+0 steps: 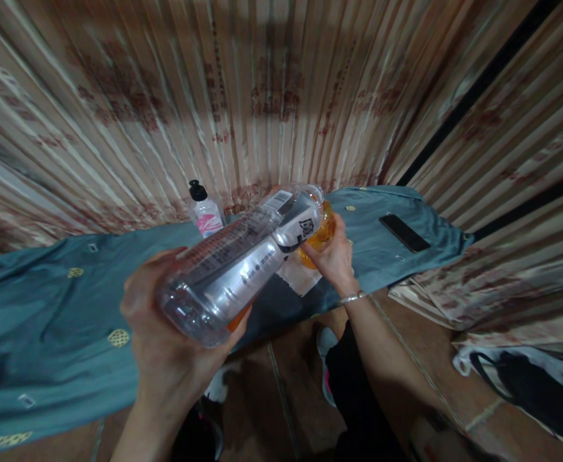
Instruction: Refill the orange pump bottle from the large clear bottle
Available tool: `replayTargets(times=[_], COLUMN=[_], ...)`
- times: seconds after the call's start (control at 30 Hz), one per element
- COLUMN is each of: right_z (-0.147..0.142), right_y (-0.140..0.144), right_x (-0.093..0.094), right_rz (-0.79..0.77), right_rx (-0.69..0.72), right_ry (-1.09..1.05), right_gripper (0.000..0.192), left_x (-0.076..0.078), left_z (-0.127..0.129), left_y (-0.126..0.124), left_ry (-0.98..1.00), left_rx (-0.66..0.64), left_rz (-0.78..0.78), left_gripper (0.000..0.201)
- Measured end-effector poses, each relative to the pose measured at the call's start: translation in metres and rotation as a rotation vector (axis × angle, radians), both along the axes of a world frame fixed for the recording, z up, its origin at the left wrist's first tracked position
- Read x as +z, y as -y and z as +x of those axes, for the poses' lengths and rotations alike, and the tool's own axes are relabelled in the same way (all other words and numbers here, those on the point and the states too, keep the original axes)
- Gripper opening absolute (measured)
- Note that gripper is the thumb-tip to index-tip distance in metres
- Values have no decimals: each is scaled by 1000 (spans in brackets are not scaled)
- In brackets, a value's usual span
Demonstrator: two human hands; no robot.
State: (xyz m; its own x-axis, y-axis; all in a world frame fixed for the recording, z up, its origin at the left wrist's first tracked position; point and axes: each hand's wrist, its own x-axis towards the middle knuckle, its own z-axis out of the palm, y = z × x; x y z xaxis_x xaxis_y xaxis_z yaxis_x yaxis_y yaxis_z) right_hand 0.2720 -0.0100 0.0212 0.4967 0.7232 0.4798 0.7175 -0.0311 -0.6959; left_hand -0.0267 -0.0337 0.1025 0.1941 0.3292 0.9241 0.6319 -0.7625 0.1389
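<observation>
Right now my left hand (166, 340) grips a clear plastic bottle (240, 260), tipped neck-down over an amber-filled glass (320, 236) clasped in my right hand (335, 260). Any wobble could splash the teal-clothed bench (45, 321), near a phone (404, 232). Striped curtains (262, 83) surround.
</observation>
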Motion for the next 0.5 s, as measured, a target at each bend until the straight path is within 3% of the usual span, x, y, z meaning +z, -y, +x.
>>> replayTargets(times=[0.23, 0.5], right_z=[-1, -2], right_y=[0, 1], right_x=[2, 3], right_rz=[-3, 7], right_rx=[-8, -9], right_ry=[-6, 0], right_gripper=[100, 97], left_x=[6, -1], left_z=[0, -1], left_y=[10, 1], left_ry=[-17, 12], left_rx=[29, 36], left_rz=[-102, -24], left_gripper=[105, 114])
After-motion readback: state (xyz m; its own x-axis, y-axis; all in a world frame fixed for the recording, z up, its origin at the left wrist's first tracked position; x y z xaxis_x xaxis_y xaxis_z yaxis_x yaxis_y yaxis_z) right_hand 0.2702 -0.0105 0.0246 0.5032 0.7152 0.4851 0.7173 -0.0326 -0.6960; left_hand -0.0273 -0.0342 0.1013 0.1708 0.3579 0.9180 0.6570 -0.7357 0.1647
